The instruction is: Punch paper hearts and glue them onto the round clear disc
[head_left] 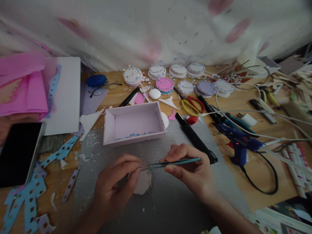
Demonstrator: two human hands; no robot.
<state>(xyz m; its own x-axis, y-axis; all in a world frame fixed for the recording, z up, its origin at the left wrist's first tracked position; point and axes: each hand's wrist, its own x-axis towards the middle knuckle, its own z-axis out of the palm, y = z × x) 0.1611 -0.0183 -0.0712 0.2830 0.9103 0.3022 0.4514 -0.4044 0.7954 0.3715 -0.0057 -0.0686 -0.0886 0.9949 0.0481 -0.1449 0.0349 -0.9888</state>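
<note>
My left hand [114,185] is closed on a small round clear-lidded disc [144,182] with a pale pink inside, holding it on the grey cutting mat [170,201]. My right hand [190,169] pinches teal tweezers [174,161], whose tips point left to the top edge of the disc. Just beyond my hands stands a shallow pink box [134,123], open, with small blue and pink confetti along its near inner edge.
Several decorated round discs [165,84] line the back of the wooden table. Red-and-yellow scissors [191,104], a black utility knife [195,138], a blue glue gun [237,141] with cables lie right. A phone [18,152], punched blue paper strips [29,195], pink paper [23,87] lie left.
</note>
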